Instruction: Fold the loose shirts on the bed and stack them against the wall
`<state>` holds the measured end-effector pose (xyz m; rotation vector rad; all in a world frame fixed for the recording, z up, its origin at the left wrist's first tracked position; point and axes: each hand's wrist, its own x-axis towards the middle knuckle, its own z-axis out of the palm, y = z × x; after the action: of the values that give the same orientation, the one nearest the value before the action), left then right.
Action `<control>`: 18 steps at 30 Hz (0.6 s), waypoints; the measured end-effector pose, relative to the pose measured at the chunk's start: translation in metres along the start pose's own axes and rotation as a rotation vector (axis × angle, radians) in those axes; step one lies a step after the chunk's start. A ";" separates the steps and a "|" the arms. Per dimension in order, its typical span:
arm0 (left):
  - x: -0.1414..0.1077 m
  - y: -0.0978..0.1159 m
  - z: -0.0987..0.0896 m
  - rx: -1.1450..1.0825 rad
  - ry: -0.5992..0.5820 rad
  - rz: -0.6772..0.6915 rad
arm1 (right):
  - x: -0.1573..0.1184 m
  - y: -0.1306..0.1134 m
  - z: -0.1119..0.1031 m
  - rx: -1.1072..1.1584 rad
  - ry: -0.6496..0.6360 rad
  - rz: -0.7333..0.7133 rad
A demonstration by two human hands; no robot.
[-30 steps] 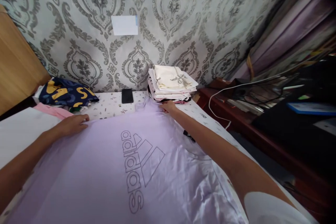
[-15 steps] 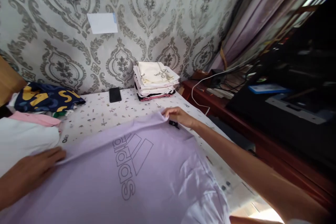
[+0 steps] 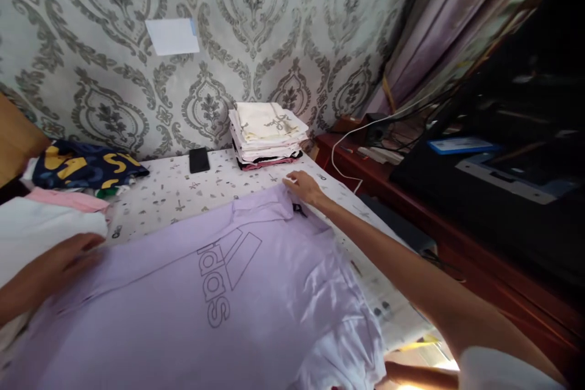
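A lavender shirt [image 3: 164, 311] with an outlined logo and lettering lies spread over the near part of the bed, its far edge folded over toward me. My right hand [image 3: 304, 187] pinches the shirt's far edge beside the collar, where a dark label shows. At the left, my left hand [image 3: 68, 268] is at the shirt's other end, its fingertips blurred and partly lost against the cloth, so its grip cannot be made out.
A stack of folded clothes [image 3: 267, 140] and a black phone [image 3: 199, 160] sit near the wall. Navy printed cloth [image 3: 86, 166] and white cloth [image 3: 41, 228] lie at left. A red-brown cabinet [image 3: 393, 189] with a white cable borders the bed's right side.
The shirt's far edge has folded over farther, covering part of the logo and lettering. Both hands have shifted slightly up and left in the view.
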<state>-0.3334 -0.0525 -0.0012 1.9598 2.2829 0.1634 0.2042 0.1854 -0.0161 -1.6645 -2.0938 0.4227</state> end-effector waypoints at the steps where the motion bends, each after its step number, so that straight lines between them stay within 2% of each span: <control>1: 0.005 0.001 -0.006 -0.021 -0.040 -0.017 | 0.008 -0.003 0.003 -0.085 -0.022 0.046; 4: 0.011 0.006 -0.017 0.020 -0.196 -0.099 | 0.020 -0.007 0.015 -0.210 -0.101 0.051; 6: 0.007 0.012 -0.019 0.093 -0.249 -0.109 | 0.018 -0.006 0.021 -0.210 -0.106 0.011; 9: -0.001 0.022 -0.022 0.130 -0.159 -0.036 | 0.006 0.002 0.024 -0.122 -0.023 -0.053; 12: -0.001 0.034 -0.033 0.188 -0.100 -0.071 | 0.001 0.011 0.018 0.005 0.153 -0.118; 15: 0.016 0.043 -0.052 0.320 -0.022 -0.146 | 0.014 0.016 0.005 0.067 0.311 -0.136; 18: 0.044 0.048 -0.066 0.426 0.048 -0.171 | 0.037 0.018 -0.003 0.057 0.388 -0.096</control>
<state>-0.3039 -0.0020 0.0707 1.9322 2.6772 -0.3228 0.2140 0.2251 -0.0176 -1.4690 -1.8448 0.1142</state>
